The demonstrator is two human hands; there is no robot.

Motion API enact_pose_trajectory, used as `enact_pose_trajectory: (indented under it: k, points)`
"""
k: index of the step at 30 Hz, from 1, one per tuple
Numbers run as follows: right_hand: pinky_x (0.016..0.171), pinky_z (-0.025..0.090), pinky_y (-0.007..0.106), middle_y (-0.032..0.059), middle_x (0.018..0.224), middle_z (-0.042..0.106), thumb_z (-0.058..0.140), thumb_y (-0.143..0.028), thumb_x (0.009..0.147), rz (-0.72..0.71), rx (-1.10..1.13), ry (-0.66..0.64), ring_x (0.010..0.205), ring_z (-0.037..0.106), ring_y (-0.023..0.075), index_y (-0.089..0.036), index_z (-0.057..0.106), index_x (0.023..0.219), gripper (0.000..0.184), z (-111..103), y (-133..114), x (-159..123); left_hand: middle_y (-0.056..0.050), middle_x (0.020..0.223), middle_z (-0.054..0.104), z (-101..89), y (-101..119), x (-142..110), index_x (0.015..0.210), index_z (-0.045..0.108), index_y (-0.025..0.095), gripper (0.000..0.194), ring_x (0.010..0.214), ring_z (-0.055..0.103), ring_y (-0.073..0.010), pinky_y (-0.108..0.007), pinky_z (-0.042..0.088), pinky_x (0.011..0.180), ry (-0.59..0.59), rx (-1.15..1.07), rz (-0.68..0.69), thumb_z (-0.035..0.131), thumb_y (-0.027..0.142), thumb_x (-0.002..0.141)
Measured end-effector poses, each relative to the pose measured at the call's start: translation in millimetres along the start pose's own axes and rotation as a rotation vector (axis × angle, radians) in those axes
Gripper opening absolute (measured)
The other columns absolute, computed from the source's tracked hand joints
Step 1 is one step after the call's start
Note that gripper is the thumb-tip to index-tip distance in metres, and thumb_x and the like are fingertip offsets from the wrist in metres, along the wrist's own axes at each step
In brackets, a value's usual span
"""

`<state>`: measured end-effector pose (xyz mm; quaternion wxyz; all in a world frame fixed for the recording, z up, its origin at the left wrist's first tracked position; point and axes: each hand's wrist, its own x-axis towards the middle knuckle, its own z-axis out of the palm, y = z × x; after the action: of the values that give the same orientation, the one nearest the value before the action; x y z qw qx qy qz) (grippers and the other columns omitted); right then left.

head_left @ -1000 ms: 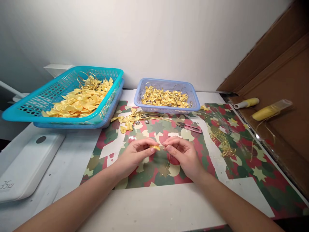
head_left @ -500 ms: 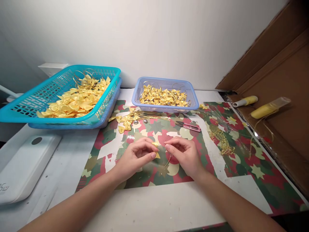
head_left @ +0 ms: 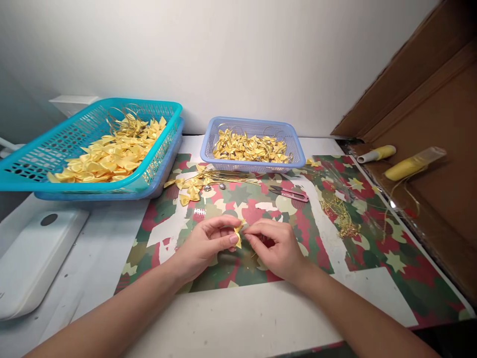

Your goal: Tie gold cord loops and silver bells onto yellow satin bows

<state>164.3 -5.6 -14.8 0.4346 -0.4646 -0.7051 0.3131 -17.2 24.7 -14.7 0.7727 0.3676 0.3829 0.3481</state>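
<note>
Between the thumb and fingers of my left hand (head_left: 208, 243) is a small yellow satin bow (head_left: 238, 236), held upright above the patterned mat. My right hand (head_left: 278, 246) is pinched close to the bow's right side, on a thin cord or wire whose tip is too fine to make out. Beyond my hands lie several loose yellow bows (head_left: 191, 190), a bundle of gold wires (head_left: 227, 176) and two small silver bells (head_left: 222, 186). Pink-handled thread snips (head_left: 289, 194) rest behind my right hand, nobody holding them.
A turquoise basket (head_left: 178, 110) of yellow bows sits at left on a blue one; a periwinkle basket (head_left: 253, 165) of wired bows stands at back. A white device (head_left: 40, 258) is at left. Gold cord bits (head_left: 341, 216), yellow spools (head_left: 410, 166) and a cardboard wall (head_left: 428, 89) are at right.
My right hand has moved left toward the bow, so the gap between my hands is smaller. The bow has turned and shows more of itself. The view has shifted slightly.
</note>
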Motion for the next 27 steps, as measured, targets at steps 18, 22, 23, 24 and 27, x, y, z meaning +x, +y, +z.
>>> enact_pose_trajectory:
  k: [18,22,23,24,27]
  points:
    - [0.056,0.043,0.026,0.0009,0.068,0.066,0.052,-0.011,0.084,0.011,-0.015,-0.032,0.059,0.056,0.013,-0.021,0.067,0.077,0.019,-1.2,-1.7,-0.4,0.0,0.083,0.064,2.3,0.7,-0.7,0.082,0.074,0.02,0.023,0.06,0.053,-0.0062,-0.017,0.048,0.056,0.0,0.01,0.007,0.085,0.023,0.062]
    - [0.056,0.043,0.026,0.0011,0.068,0.066,0.052,-0.011,0.084,0.002,-0.017,-0.029,0.059,0.056,0.013,-0.021,0.067,0.077,0.02,-1.4,-1.6,-0.3,0.001,0.082,0.064,2.2,1.6,-0.4,0.082,0.074,0.021,0.023,0.06,0.053,-0.0062,-0.017,0.047,0.056,-0.005,0.015,0.013,0.085,0.024,0.063]
    - [0.056,0.043,0.026,0.0012,0.068,0.067,0.052,-0.011,0.083,0.003,-0.016,-0.03,0.059,0.056,0.013,-0.021,0.067,0.077,0.019,-1.3,-1.6,-0.3,0.001,0.081,0.064,2.2,2.0,-0.5,0.082,0.074,0.021,0.022,0.06,0.053,-0.006,-0.017,0.047,0.057,-0.01,0.017,0.013,0.085,0.024,0.063]
    - [0.056,0.043,0.026,0.0012,0.068,0.067,0.052,-0.011,0.083,0.005,-0.014,-0.031,0.059,0.057,0.013,-0.021,0.068,0.077,0.019,-1.1,-1.6,-0.3,0.002,0.08,0.064,2.2,2.2,-0.6,0.082,0.074,0.022,0.021,0.06,0.053,-0.0057,-0.017,0.047,0.057,-0.015,0.02,0.013,0.084,0.024,0.063]
    - [0.056,0.044,0.026,0.0008,0.068,0.068,0.053,-0.011,0.083,0.02,-0.009,-0.025,0.059,0.057,0.013,-0.021,0.068,0.077,0.019,-0.1,-1.9,-0.2,0.002,0.081,0.064,1.7,2.2,-0.9,0.082,0.074,0.022,0.021,0.06,0.053,-0.0056,-0.018,0.048,0.058,-0.026,0.032,0.014,0.084,0.024,0.064]
